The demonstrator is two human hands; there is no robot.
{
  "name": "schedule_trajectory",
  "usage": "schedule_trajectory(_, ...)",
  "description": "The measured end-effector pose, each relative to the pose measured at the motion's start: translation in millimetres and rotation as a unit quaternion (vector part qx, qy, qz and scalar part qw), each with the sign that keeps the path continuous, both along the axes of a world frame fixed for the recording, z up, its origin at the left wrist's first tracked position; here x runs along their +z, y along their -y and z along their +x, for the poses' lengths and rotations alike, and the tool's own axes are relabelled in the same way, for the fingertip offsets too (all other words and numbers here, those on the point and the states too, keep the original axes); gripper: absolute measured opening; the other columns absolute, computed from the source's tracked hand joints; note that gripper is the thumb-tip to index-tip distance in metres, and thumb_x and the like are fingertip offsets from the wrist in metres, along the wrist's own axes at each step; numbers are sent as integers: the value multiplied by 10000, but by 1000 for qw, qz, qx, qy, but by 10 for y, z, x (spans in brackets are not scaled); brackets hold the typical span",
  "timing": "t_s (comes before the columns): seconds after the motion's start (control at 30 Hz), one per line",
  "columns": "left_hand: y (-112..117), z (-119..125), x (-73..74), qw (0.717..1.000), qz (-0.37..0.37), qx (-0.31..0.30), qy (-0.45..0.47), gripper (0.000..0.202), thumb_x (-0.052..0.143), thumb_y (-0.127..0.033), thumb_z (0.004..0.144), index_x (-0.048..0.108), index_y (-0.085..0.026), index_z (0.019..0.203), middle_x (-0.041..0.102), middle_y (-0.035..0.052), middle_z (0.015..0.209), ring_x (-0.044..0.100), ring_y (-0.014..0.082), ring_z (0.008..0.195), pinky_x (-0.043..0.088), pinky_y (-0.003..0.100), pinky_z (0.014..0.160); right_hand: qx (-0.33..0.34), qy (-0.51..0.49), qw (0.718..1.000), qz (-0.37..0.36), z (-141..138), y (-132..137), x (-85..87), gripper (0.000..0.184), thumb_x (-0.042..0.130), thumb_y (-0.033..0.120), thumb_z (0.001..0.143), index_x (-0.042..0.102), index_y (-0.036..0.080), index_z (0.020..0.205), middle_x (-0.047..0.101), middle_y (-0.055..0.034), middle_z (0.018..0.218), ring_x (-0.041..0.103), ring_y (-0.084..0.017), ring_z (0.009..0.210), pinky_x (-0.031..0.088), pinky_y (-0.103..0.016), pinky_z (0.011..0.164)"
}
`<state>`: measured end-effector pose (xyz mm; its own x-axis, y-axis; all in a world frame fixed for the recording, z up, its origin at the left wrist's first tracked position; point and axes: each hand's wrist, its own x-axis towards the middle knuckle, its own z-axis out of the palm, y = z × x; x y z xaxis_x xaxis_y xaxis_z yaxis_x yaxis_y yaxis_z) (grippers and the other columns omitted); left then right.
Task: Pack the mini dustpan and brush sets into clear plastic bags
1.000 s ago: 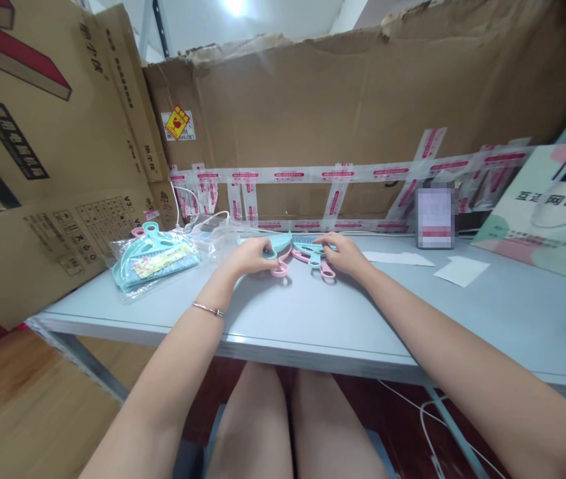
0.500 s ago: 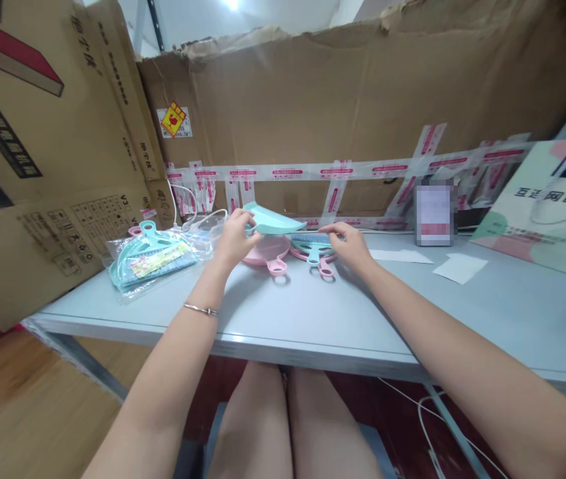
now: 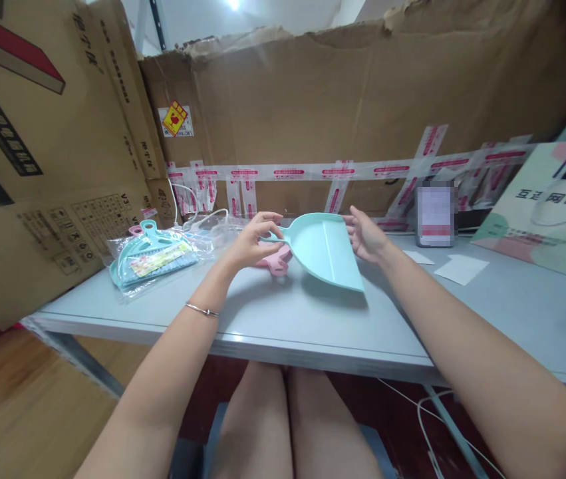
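Observation:
My left hand (image 3: 257,241) is closed around the handle of a mint-green dustpan (image 3: 320,247), holding it above the table with its inner face toward me. At the dustpan's straight right-hand edge is my right hand (image 3: 366,237), its fingers apart; whether they touch the rim I cannot tell. Behind and below the handle lies a pink dustpan (image 3: 279,261), mostly covered. The green and pink pieces that lay to its right are hidden by the raised dustpan.
A clear bag with a green dustpan and brush set (image 3: 155,256) lies on the left of the table (image 3: 263,313). Large cardboard boxes (image 3: 287,100) stand behind and left. A phone with a blurred screen (image 3: 435,214), white paper pieces (image 3: 461,268) and a printed box (image 3: 547,206) are on the right.
My left hand has turned the green dustpan from nearly edge-on to facing me and brought it lower and right. My right hand has moved right, off the green and pink pieces, to the dustpan's edge.

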<state>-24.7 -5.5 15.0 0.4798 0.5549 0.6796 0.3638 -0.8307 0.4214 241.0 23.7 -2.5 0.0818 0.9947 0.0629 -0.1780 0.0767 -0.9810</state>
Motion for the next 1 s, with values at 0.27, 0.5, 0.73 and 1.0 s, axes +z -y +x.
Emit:
schedule_trajectory(0.27,-116,-58,-5,995,-10,-41,89,93,595,-117,765,647,-178,811,485,73,1095,527,171,1073,503,323,867,191,78,976,-74,89,283,148,301,598,460,788,616,175,692,622,-11,567,572,-125,489,452,-216,437)
schedule_trajectory(0.5,-81,36,-38,989,-78,-65,112,211,605,-242,787,628,-203,992,516,91,1194,506,219,1142,438,378,965,300,174,935,-75,-215,435,114,206,735,298,670,647,176,810,686,-33,789,622,-143,641,499,-235,563)
schedule_trajectory(0.73,-43,150,-45,901,-347,-34,259,476,439,-448,885,452,-192,1287,498,102,1334,464,260,1225,404,407,997,150,169,974,30,-371,356,18,218,627,322,707,628,186,878,666,-22,815,594,-148,677,463,-243,593)
schedule_trajectory(1.0,16,129,-61,902,-382,-85,181,420,651,-296,752,599,-200,1158,671,73,1094,626,208,966,484,349,860,133,235,958,99,-337,323,-19,225,619,398,741,642,206,856,677,-13,862,604,-200,853,474,-283,733)
